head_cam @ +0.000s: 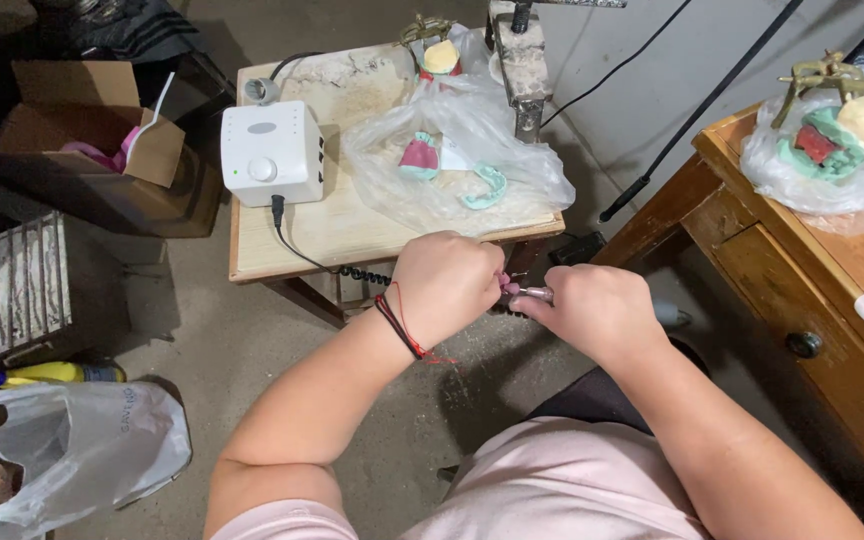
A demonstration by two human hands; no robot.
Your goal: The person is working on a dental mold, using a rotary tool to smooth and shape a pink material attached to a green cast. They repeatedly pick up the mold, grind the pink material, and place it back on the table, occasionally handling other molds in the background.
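My left hand (pixel 444 282) is closed around a small pink piece (pixel 503 287), mostly hidden inside the fingers, in front of the small wooden table's near edge. My right hand (pixel 592 312) grips a slim metal handpiece (pixel 535 294) whose tip meets the pink piece between the two hands. A coiled black cable (pixel 364 274) runs from under my left hand toward the white control box (pixel 272 152) on the table. A red and black cord bracelet sits on my left wrist.
On the small wooden table (pixel 337 230): a clear plastic bag (pixel 457 150) with teal and pink dental casts, and a metal stand (pixel 520 65). A wooden desk (pixel 802 290) with a bagged cast (pixel 832 140) stands right. A cardboard box (pixel 92 120) and white plastic bag (pixel 82 445) lie left.
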